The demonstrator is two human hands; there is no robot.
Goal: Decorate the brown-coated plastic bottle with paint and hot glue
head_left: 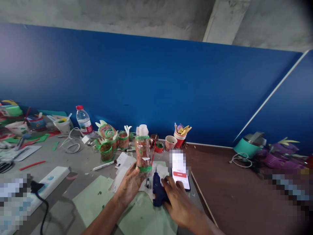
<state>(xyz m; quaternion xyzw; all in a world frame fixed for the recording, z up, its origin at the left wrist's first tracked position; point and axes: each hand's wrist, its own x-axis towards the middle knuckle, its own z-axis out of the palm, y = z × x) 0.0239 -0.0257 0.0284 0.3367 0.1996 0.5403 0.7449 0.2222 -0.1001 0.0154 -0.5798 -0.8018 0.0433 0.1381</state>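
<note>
My left hand (130, 182) is closed round the lower part of a clear plastic container (142, 150), reddish brown inside with green bands at top and bottom. It is held upright above the papers. A small torn white piece shows on its front. My right hand (177, 199) grips a dark blue hot glue gun (158, 191) low over the pale green paper, its nozzle pointing away from me. Just beyond the right hand lies a lit phone (182, 180). White paper (122, 163) lies behind and under the left hand.
Similar green-rimmed pots (106, 151) stand at the back beside a water bottle (83, 120). A marker (104, 165) lies left of the white paper. Paper cups (171, 142) stand behind the phone. A white power strip (52, 181) with a black cord is on the left. A teal pot (248, 146) sits far right.
</note>
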